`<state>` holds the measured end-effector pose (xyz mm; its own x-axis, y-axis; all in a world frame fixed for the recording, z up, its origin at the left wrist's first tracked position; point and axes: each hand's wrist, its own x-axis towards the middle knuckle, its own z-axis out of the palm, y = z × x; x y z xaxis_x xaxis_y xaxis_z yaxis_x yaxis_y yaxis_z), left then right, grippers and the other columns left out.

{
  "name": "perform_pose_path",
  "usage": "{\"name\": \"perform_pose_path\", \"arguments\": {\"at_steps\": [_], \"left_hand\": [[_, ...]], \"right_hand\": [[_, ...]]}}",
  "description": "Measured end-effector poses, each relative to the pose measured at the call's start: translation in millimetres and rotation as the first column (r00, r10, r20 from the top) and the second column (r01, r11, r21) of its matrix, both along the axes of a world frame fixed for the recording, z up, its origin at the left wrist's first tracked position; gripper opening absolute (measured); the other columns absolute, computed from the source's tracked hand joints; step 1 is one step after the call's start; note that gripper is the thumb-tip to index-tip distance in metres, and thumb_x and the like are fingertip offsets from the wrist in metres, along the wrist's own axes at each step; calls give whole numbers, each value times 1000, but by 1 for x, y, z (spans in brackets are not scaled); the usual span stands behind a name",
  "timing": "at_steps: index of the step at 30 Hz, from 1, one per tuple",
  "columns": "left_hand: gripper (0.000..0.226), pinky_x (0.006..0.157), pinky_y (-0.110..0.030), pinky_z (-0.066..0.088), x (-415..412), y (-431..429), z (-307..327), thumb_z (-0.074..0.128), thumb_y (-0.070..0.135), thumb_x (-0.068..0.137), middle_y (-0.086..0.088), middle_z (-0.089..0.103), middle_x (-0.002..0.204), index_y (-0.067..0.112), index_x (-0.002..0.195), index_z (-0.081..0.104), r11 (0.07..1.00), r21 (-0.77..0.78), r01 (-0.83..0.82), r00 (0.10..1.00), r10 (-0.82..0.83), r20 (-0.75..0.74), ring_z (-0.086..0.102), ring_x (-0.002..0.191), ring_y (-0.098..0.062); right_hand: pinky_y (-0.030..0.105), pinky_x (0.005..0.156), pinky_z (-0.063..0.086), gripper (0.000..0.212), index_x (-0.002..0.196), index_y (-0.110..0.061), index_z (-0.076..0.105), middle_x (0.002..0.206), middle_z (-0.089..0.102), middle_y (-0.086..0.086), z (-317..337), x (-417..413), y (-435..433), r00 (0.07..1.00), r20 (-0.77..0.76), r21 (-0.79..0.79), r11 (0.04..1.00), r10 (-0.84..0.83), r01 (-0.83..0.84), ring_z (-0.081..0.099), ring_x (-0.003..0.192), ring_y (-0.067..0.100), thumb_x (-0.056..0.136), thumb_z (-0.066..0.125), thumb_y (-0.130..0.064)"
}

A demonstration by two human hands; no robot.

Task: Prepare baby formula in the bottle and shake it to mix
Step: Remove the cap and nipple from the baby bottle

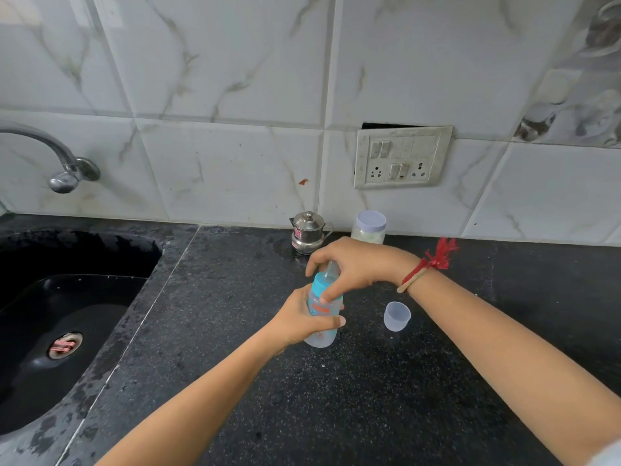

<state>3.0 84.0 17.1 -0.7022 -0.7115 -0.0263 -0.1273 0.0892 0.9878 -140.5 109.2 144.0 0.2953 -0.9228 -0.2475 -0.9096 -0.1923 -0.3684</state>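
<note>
Right now everything sits on a wide black speckled counter (336, 398), with a dark sink (67, 314) sunk into its left end and a curved tap (64, 169) above that. Against the tiled wall, behind the hands, stand a small steel lidded pot (307, 235) and, just beside it, a plastic jar (369, 227) with a pale lid, its contents too faint to name.

The person holds the baby bottle (324, 311) near the middle of the counter, tilted slightly. The left hand (302, 322) is wrapped around the clear body, fingers closed firmly on it. The right hand (353, 267) comes over the top, thumb and fingers pinched on the blue collar (319, 287) and teat. I cannot tell whether the bottle is lifted or resting on the counter, nor whether the collar is being loosened or tightened. The bottle looks empty, so my guess is that it is being opened.

To do this well, keep the left hand still and low on the body, turn only the collar, and hold the bottle upright.

Smallest, the clear cap (397, 316) lies loose on the counter, near the bottle on its right.
</note>
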Motion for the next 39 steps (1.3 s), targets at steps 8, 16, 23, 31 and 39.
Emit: {"name": "perform_pose_path", "arguments": {"at_steps": [8,16,23,31,39], "left_hand": [[57,86,-34,56,6,-1,4,85,34,56,-6,71,111,22,108,64,994,65,84,996,-85,8,68,98,-18],[65,77,-27,54,11,-6,-4,86,45,48,4,69,94,27,105,61,996,56,-73,997,73,-8,67,86,-10],[54,63,-14,52,18,-14,-16,90,16,64,3,69,98,32,105,59,975,58,-214,975,217,-40,68,79,0],[55,62,-13,51,17,-13,-21,90,19,64,3,68,100,33,107,57,976,36,-213,977,214,-16,67,81,-2],[53,63,-11,50,18,-11,-23,89,16,66,5,68,98,34,104,58,979,22,-204,979,204,2,67,78,2]], "right_hand": [[13,78,42,53,112,-26,64,108,60,-13,31,-19,4,992,79,-10,995,96,-95,51,92,-7,66,75,-2],[26,86,48,38,95,-29,63,102,62,-5,2,-67,18,844,414,-154,888,-341,434,60,97,17,63,85,-32],[26,79,49,41,110,-31,59,106,63,-2,-70,-119,59,525,641,-15,674,-561,738,59,98,12,74,78,-32],[31,90,47,49,123,-28,52,118,55,0,-116,-131,75,312,693,95,511,-650,854,56,105,18,80,74,-19],[15,73,42,67,130,-29,42,106,49,-9,-140,-123,68,510,554,-27,598,-658,801,56,93,8,75,77,-13]]}}
